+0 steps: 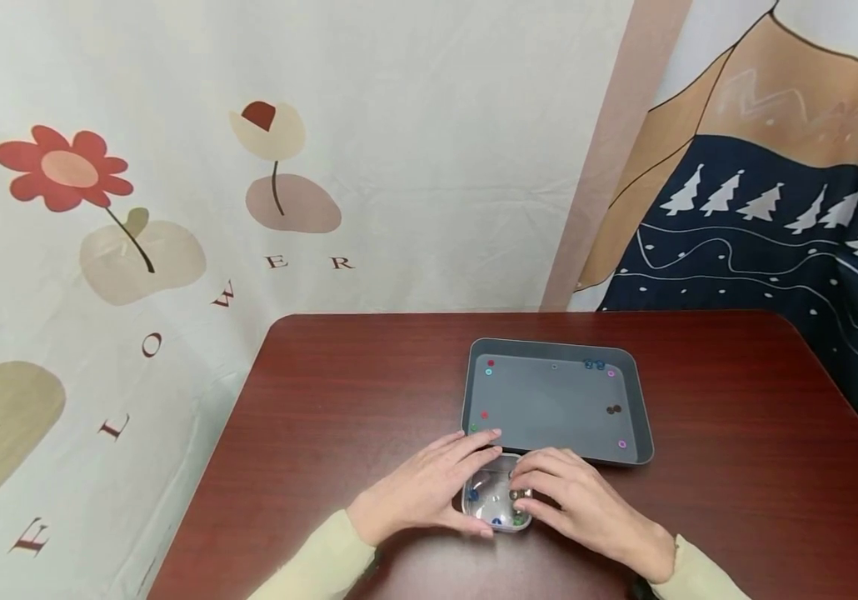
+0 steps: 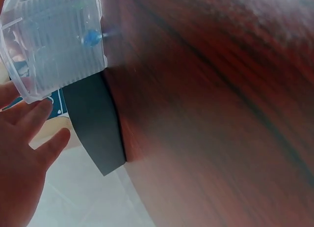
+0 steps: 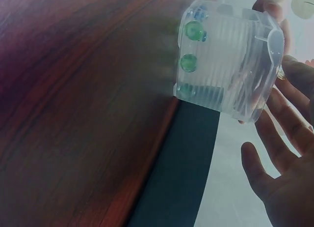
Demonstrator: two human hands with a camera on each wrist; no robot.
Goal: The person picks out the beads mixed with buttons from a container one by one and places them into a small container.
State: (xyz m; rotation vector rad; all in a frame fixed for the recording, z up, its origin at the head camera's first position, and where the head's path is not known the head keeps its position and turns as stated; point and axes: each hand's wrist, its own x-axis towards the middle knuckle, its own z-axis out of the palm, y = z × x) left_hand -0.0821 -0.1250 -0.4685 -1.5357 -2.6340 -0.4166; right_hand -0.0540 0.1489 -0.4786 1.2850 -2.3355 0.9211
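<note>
A small clear plastic box (image 1: 496,527) stands at the tray's near edge, with blue beads (image 1: 473,495) and green beads (image 3: 194,30) inside. My left hand (image 1: 432,483) holds the box from the left, thumb at the near side and fingers at the far side. Over its right rim, my right hand (image 1: 582,504) pinches brownish, shiny beads (image 1: 521,494) between thumb and fingertips; how many is hard to tell. Through the box wall in the left wrist view, a blue bead (image 2: 91,38) shows low down.
A grey tray (image 1: 549,417) lies just beyond the box. On it are two blue beads (image 1: 594,364), two brown beads (image 1: 613,409), purple rings (image 1: 621,444), red pieces (image 1: 485,415) and a light blue ring (image 1: 488,372). Beneath is a dark red wooden table (image 1: 324,400); printed cloth (image 1: 429,167) hangs behind.
</note>
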